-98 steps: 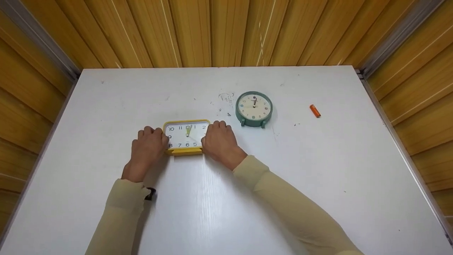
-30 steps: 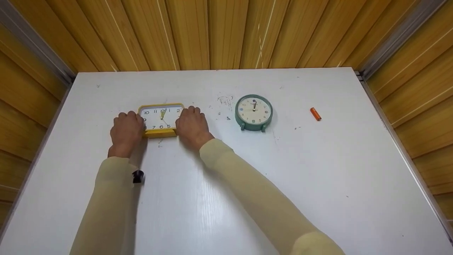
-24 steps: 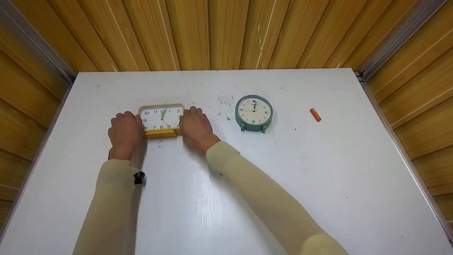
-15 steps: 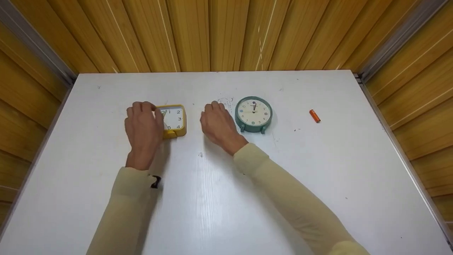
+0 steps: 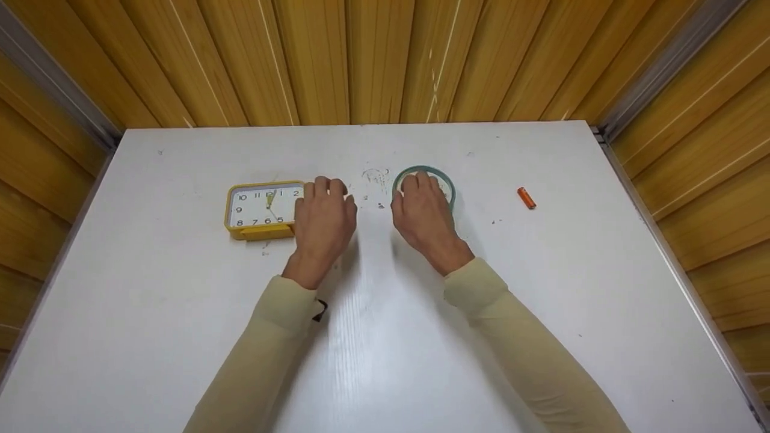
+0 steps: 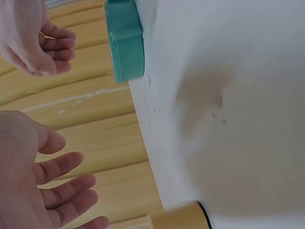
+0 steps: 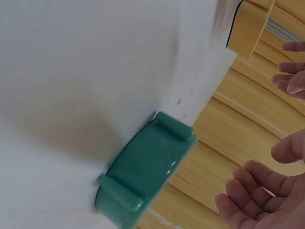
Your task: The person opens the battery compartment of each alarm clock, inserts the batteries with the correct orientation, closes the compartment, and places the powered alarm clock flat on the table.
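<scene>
Above the gap just right of the yellow rectangular clock [image 5: 264, 233], my left hand [image 5: 325, 219] hovers, covering that clock's right end in the head view. Its fingers are loosely bent and hold nothing in the left wrist view, where the left hand [image 6: 43, 176] is apart from both clocks. My right hand [image 5: 426, 216] is over the round green clock [image 5: 452, 191] and hides most of its dial. In the right wrist view, the right hand [image 7: 271, 191] has relaxed fingers, not touching the green clock [image 7: 143, 162] with its two feet.
An orange battery [image 5: 526, 198] lies toward the right on the white table [image 5: 601, 270]. Wood-look panels [image 5: 373, 60] stand behind and at both sides of the table. A small black item [image 5: 320, 311] shows at the left sleeve cuff.
Both hands have let go of the yellow clock, which was slid left and away from me earlier. The right hand has moved over the green clock; the left has moved rightward.
</scene>
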Motion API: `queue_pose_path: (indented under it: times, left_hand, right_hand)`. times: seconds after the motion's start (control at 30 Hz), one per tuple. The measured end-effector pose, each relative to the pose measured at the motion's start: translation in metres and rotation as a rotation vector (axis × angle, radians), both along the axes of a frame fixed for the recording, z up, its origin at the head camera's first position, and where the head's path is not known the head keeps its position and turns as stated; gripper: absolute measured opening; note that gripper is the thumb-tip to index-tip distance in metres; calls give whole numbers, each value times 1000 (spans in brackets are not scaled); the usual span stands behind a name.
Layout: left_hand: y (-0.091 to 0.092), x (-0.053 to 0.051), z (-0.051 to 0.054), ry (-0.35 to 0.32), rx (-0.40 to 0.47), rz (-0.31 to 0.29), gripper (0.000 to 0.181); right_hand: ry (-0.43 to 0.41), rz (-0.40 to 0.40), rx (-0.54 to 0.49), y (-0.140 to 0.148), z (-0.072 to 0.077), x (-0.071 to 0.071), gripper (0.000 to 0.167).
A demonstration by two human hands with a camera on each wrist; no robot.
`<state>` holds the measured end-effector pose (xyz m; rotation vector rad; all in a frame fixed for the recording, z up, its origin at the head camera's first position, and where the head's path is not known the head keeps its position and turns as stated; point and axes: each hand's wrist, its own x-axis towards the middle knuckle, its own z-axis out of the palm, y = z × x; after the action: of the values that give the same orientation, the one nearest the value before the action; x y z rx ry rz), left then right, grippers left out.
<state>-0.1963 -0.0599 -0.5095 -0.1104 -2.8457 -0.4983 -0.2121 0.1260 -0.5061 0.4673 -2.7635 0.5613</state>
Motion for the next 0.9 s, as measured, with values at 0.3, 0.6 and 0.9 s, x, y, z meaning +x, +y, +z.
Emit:
queue_pose_path:
  times: [0.3,0.6,0.9]
  left_hand:
    - [31,-4,-6,-56,-40,-29,37]
    - [56,-1,-9,18,42,-12,34]
    - [77,6,-26,25,41,-28,35]
  right_hand:
    - [-68,-119,-17,31,-6,0,31]
    - [-101,-171,-185,52,-11,9,29]
    - [-158,-207,-215,63,-16,18,27]
